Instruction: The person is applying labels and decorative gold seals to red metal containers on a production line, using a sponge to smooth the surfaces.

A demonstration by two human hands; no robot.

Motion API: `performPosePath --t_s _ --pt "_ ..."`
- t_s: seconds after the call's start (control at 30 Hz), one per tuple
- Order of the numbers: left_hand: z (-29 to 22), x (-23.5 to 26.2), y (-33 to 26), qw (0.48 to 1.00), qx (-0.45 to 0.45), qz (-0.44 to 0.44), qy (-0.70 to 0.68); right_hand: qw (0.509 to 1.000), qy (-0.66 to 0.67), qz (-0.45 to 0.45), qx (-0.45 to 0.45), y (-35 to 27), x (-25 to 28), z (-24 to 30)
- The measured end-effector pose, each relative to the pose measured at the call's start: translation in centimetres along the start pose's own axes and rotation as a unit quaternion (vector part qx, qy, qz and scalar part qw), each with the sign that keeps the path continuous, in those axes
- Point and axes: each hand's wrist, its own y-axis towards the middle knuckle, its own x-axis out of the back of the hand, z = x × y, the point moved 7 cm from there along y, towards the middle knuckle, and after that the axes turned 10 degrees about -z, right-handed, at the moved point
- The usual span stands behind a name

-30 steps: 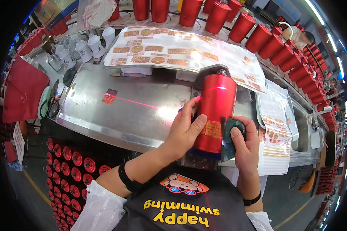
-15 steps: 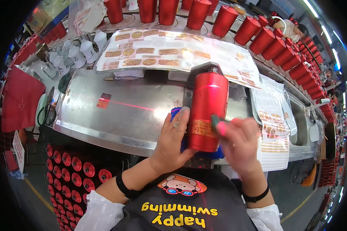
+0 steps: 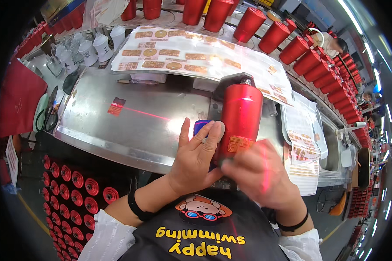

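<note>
My left hand (image 3: pixel 196 158) presses spread fingers against the tall red metal cylinder (image 3: pixel 241 119) on the steel bench (image 3: pixel 130 126); my right hand (image 3: pixel 259 174), blurred, pinches its gold label (image 3: pixel 236 143).

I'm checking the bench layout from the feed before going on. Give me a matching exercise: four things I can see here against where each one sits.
Things:
1. red cylinder
2. white jars
3. sticker sheets
4. small red label

Places:
A. lying flat on the steel table, left of the hands, at the end of a red laser line
B. spread across the far side of the table
C. at the far left corner of the bench
D. between the left hand and the right hand

Pairs: 1-D, 2-C, 3-B, 4-A
</note>
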Motion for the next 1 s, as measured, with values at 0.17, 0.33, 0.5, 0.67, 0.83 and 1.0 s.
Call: performPosePath --t_s 0.17,0.33,0.5,0.67,0.83,1.0 --pt "-0.1 -0.2 0.0 1.0 0.016 0.008 -0.01 0.993 -0.031 -0.101 -0.056 -0.2 1.3 -2.3" --pt "-1.9 -1.2 1.0 0.996 -0.057 0.034 0.051 0.918 0.198 -0.178 -0.295 -3.3 1.2 -4.9" --pt "-1.3 -1.8 0.1 0.995 -0.071 0.034 0.059 0.819 0.216 -0.27 -0.458 -8.4 -0.4 -7.9" --pt "-1.6 -1.8 -0.2 0.993 -0.053 0.08 0.066 0.784 0.336 -0.292 -0.432 -8.6 -0.6 -7.3" --pt "-1.6 -2.4 -0.3 0.99 -0.085 0.063 0.092 0.773 0.355 -0.299 -0.432 -9.9 -1.8 -7.4" --pt "-2.7 -2.1 -0.1 0.985 -0.083 0.074 0.133 0.752 0.379 -0.319 -0.435 -10.7 -2.0 -7.8"
